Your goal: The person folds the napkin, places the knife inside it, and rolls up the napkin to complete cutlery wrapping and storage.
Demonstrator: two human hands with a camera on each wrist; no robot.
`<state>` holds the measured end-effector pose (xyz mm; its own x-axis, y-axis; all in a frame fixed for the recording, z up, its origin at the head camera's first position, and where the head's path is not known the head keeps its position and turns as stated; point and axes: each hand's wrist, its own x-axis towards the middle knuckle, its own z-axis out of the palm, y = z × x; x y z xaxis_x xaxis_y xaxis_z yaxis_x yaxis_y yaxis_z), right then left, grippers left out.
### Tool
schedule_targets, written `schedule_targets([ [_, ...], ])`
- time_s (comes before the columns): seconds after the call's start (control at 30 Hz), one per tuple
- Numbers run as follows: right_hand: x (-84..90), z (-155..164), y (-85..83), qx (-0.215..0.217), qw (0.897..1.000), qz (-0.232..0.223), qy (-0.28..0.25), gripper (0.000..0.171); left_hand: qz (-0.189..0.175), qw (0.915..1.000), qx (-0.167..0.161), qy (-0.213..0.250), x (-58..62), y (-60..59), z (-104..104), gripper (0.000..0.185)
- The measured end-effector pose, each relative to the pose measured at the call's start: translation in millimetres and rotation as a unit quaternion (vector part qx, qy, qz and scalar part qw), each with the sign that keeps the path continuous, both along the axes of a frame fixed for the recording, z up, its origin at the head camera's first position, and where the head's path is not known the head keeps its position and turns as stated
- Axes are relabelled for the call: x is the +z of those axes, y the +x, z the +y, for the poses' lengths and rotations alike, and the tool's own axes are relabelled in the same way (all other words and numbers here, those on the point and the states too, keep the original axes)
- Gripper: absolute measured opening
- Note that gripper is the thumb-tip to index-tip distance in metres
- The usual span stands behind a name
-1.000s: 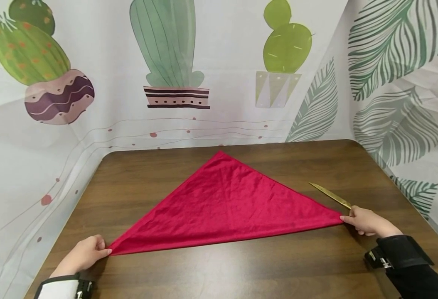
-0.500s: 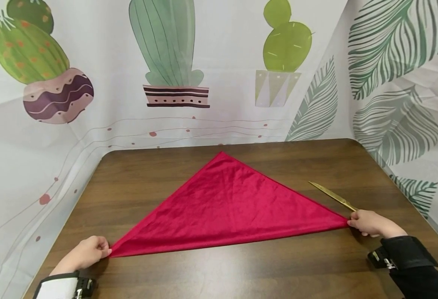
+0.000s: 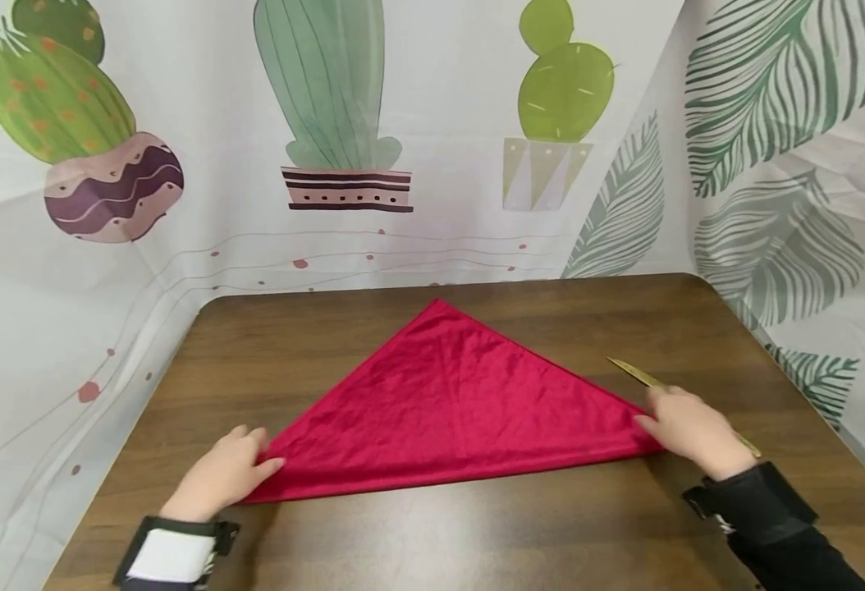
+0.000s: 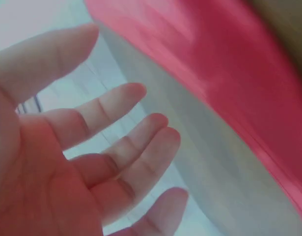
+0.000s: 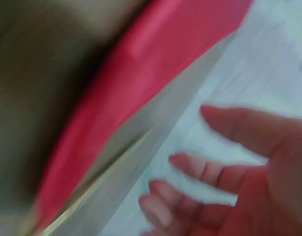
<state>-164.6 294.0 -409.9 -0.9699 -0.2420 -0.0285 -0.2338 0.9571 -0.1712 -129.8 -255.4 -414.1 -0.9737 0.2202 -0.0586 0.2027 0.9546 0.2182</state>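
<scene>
A red cloth (image 3: 443, 402) lies flat as a triangle on the counter (image 3: 477, 533). The left hand (image 3: 224, 474) rests on its left corner and the right hand (image 3: 687, 428) on its right corner, both with fingers loose and spread, gripping nothing.

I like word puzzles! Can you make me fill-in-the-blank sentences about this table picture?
1. The cloth folded on the table is ____ in colour.
2. The cloth has the shape of a ____.
3. The left hand has its fingers ____, holding nothing.
4. The wall behind shows potted ____ plants.

Missing words: red; triangle; open; cactus
</scene>
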Motion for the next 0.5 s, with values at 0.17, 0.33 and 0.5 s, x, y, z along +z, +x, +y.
schedule_targets([
  [0.17,-4.0,-70.8,-10.5,0.112,0.994,-0.004,-0.019,0.042,0.039,0.9951,-0.090,0.005,-1.2,-20.7,76.9,0.034],
  [0.33,-14.7,-125.0,-11.2,0.141,0.987,-0.082,-0.005,0.061,-0.018,0.9878,-0.155,0.006,-14.6,-29.7,126.8,0.056],
  [0.5,-21.2,-147.0,-8.8,0.136,0.981,-0.138,0.011,0.063,-0.078,0.9869,-0.141,-0.014,-21.4,-27.6,143.8,0.066],
])
